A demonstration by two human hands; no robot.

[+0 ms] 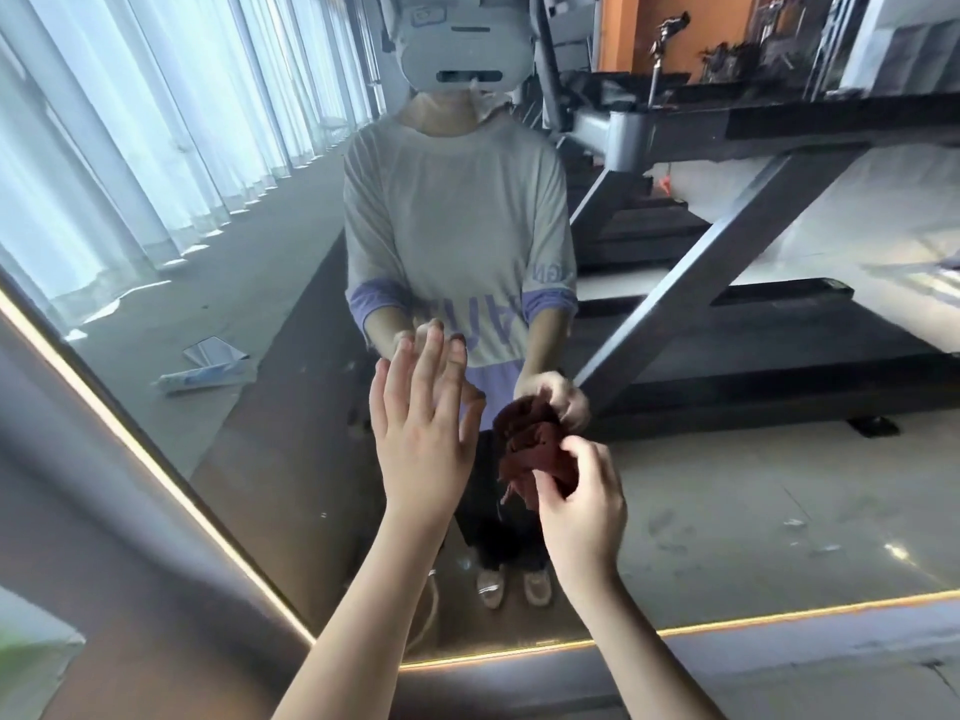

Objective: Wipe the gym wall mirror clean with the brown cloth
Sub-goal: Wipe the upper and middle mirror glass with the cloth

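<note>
The wall mirror [727, 491] fills most of the view and reflects a person in a grey and purple shirt. My right hand [582, 506] pinches a bunched brown cloth [535, 449] close to the glass, low in the mirror. My left hand [423, 428] is raised beside it with fingers straight, fingertips at or near the glass; contact is unclear. Smudges show on the lower right of the glass.
A lit mirror frame [156, 459] runs diagonally at the left and along the bottom. The reflection shows a treadmill [727, 262], white curtains [130, 122] and a flat box [208, 376] on the floor.
</note>
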